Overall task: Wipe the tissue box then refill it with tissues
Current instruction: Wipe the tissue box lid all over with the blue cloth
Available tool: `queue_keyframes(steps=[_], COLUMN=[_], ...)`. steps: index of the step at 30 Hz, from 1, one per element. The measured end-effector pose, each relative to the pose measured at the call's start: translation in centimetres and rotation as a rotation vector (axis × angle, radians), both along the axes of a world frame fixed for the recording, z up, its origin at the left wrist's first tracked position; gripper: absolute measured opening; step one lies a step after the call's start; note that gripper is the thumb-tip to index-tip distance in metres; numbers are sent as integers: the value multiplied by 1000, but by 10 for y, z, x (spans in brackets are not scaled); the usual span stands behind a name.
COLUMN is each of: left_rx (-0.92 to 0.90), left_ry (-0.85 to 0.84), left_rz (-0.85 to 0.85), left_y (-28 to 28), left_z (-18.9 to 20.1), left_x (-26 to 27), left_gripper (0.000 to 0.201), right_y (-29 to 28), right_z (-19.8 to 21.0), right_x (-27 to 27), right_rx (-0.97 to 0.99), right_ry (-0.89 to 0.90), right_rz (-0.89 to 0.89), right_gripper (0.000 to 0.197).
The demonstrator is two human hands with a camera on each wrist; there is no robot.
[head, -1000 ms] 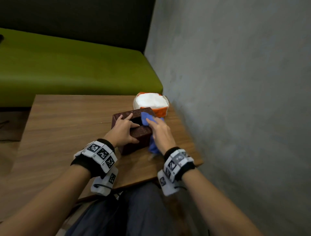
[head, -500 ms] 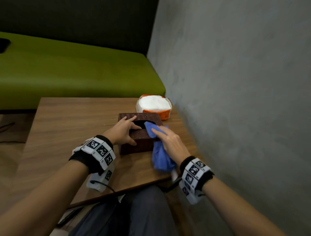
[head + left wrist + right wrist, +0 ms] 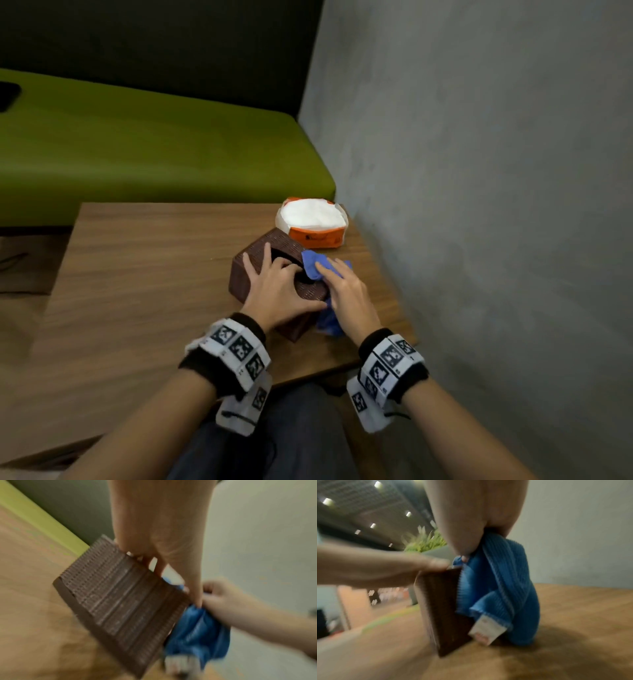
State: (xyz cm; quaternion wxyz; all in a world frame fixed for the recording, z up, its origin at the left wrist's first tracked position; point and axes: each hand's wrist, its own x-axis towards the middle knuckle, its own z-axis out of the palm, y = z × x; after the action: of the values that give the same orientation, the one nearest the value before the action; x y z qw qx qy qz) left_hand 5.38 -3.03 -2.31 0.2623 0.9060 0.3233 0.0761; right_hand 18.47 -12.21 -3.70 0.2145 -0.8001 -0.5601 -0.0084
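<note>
Mid-wipe, refill not begun: left hand (image 3: 279, 291) grips tissue box (image 3: 283, 244), right hand (image 3: 346, 291) clutches blue cloth (image 3: 310, 268) on it; tissue pack (image 3: 313, 219) at 1 o'clock

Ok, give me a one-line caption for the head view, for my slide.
The left hand grips the brown tissue box while the right hand holds a blue cloth against its top.

Materials and finishes.
Ribbed, woven-look brown tissue box (image 3: 281, 246); ribbed blue fabric cloth (image 3: 310, 268); matt wood-grain table (image 3: 144, 274); plastic-wrapped tissue pack (image 3: 317, 237).
</note>
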Motion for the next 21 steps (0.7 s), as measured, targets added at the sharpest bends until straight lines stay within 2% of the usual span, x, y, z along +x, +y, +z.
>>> queue_keyframes(steps=[3,6,7,10,12,17,21], left_rx=[76,84,84,78,94,39,12], left_ry=[-110,-114,-126,-89,-53,-14,53], left_rz=[91,44,5,-182,-270,-379,-458], left_y=[-10,-13,-10,0,8,31,25], left_z=[-7,-7,-8,-10,-8,-3,2], left_x=[4,7,6,0,-3,-8,-6], left_gripper=[59,34,31,43,48,43,50], right_y=[-8,-26,-28,-10,0,-45,-1], right_z=[-8,-10,-10,-5,0,-3,9], right_x=[-19,-28,-21,4,3,-24,4], right_rx=[34,77,64,-17,-20,29,-27], right_ry=[2,-72,-95,-32,-6,-160,-4], right_rz=[51,139,177,140,94,254,105], right_gripper=[51,46,45,48,46,41,41])
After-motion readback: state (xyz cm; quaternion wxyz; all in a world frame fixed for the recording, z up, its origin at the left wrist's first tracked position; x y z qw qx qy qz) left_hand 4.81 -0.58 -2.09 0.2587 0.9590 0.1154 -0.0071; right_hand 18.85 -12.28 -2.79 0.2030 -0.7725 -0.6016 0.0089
